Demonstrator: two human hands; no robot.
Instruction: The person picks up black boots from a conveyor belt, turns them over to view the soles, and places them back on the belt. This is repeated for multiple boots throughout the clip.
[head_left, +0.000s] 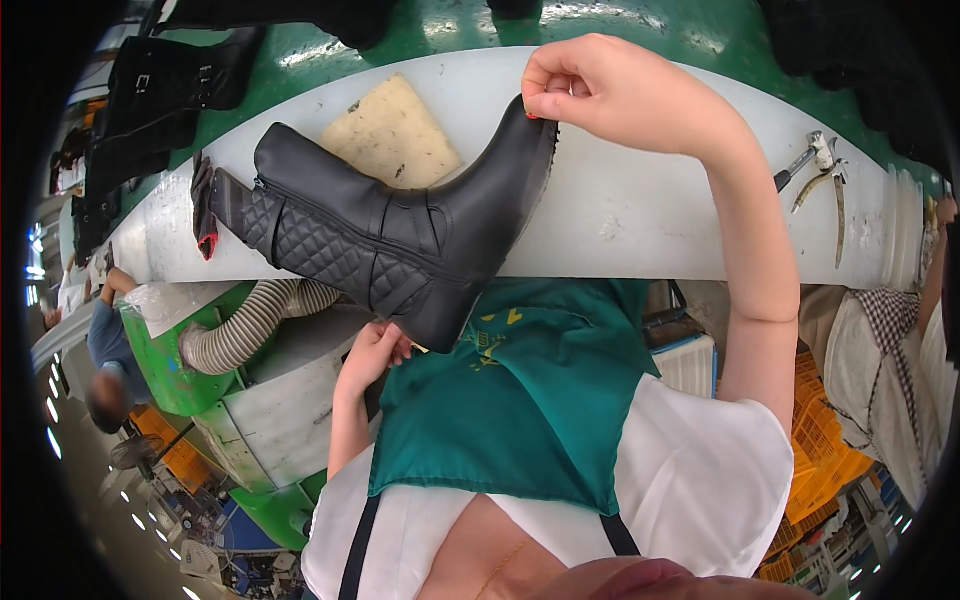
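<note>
A black tall boot (390, 235) with a quilted shaft and strap lies on its side across the near edge of a white workbench (620, 220). Its toe points up and to the right, and its heel hangs over the bench edge. My right hand (590, 90) pinches the front of the sole at the toe, with the fingers closed. My left hand (375, 350) is under the bench edge, cupped against the heel; part of it is hidden behind the boot. A green apron (530, 400) over a white shirt fills the lower middle.
A yellowish foam pad (395, 135) lies on the bench behind the boot. Pliers and a hammer (820, 170) rest at the bench's right end. More black boots (160, 95) lie at upper left. A striped hose (250, 325), a green machine (170, 360), orange crates (820, 440) and another person (105, 350) are around.
</note>
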